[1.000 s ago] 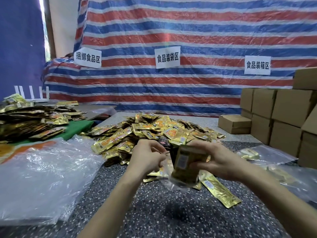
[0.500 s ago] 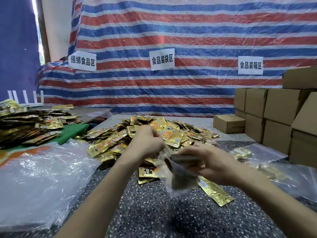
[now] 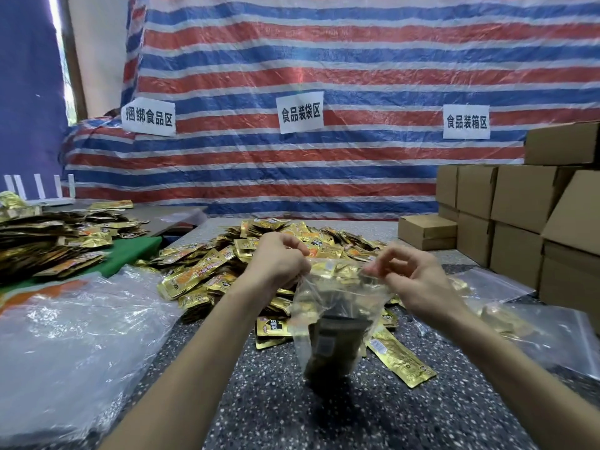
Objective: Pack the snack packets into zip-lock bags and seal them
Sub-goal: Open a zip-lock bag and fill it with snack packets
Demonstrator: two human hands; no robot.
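Packets are down in the bag now: my right hand has left them and come up to the mouth, so both hands stretch the top edge. My left hand pinches the left corner, right thumb and forefinger pinch the right corner, the other fingers loosely curled. The zip-lock bag hangs between them over the table, just near of the loose pile. Inside, 1 dark bundle of snack packets sits at the bottom, count unclear. Filling looks done; sealing next, I reckon. On the right the cardboard boxes are closed, and the clear bags seem to hold gold packets
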